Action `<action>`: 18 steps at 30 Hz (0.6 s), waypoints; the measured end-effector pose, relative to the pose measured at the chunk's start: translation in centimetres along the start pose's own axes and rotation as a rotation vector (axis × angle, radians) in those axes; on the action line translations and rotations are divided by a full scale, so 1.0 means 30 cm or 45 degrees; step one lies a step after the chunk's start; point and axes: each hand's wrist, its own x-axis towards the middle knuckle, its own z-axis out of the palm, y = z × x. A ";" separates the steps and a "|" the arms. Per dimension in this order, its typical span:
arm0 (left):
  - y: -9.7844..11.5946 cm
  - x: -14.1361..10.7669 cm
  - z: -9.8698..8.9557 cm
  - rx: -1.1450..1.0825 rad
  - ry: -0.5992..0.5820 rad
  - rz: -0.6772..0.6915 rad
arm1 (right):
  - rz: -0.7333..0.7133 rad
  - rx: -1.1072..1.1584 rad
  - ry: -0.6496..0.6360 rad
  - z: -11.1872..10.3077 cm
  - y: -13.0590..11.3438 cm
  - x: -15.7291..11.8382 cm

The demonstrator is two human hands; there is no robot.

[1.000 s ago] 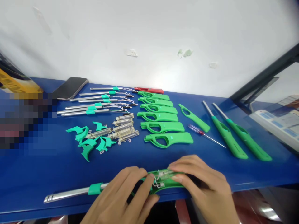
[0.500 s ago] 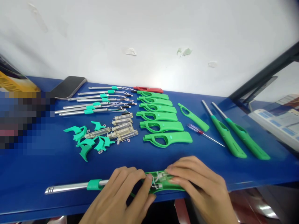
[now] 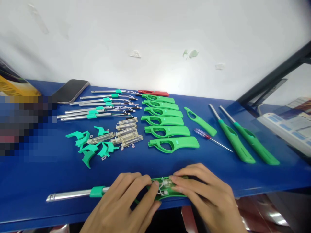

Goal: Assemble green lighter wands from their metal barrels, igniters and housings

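At the table's front edge lies an opened gas lighter with a green handle shell (image 3: 170, 194) and a silver tube (image 3: 70, 195) pointing left. A teal collar (image 3: 96, 191) sits on the tube. My left hand (image 3: 126, 200) is closed over the front of the shell, its thumb and fingertips by the white wires (image 3: 160, 187). My right hand (image 3: 206, 191) pinches at the clear fuel tank (image 3: 167, 183) inside the handle. Its fingers hide the tank's rear part and the handle's end.
Behind are several green shell halves (image 3: 177, 145), wired tubes (image 3: 92, 116), clear tanks (image 3: 131, 139) and teal triggers (image 3: 88, 155). A screwdriver (image 3: 206, 136) and two assembled lighters (image 3: 239, 145) lie right. A phone (image 3: 71, 90) rests at the back left.
My right fingers have shifted slightly left along the tank. My left hand keeps nearly the same place on the lighter.
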 end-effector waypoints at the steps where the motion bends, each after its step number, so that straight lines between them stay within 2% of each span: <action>1: 0.001 0.008 0.000 0.000 0.021 -0.010 | 0.000 -0.003 -0.004 0.000 -0.001 0.000; 5: 0.004 0.021 -0.001 -0.024 0.050 -0.054 | -0.003 -0.018 -0.013 -0.002 -0.003 0.003; 13: -0.013 0.025 0.012 0.084 0.031 -0.021 | -0.030 -0.095 0.011 -0.004 -0.003 0.010; 18: -0.018 0.034 0.020 0.078 0.051 -0.012 | -0.012 -0.248 0.053 -0.043 0.019 0.021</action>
